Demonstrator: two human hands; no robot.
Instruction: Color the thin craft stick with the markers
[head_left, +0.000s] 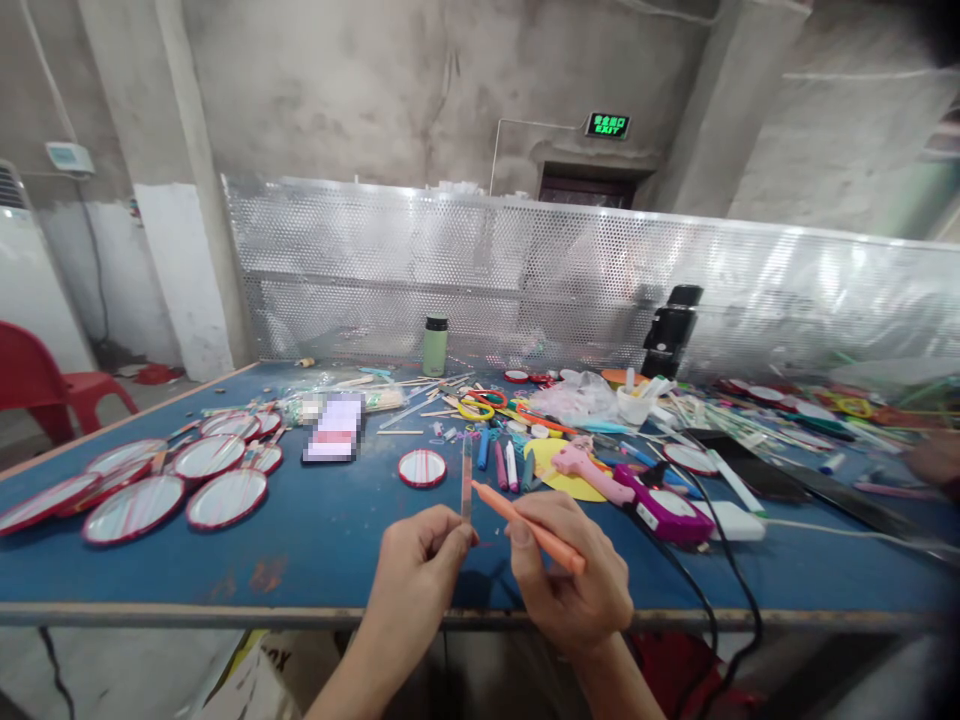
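Note:
My left hand (420, 560) pinches the lower end of a thin flat craft stick (466, 475), held upright over the near edge of the table. In my right hand (576, 575) is an orange marker (551, 545), gripped like a pen. Its tip meets or nearly meets the stick's side, and part of the stick looks orange. Just beyond my hands lie a round red-rimmed disc (422, 467), a blue marker (482, 450) and a purple marker (501, 466).
Several red-rimmed discs (135, 510) lie at left beside a phone (334, 428). A pink glue gun (589, 470), a purple device (664, 508) and black cables (724, 545) lie at right. Farther back stand a green bottle (435, 347) and a black bottle (671, 335). Another person's hand shows at far right.

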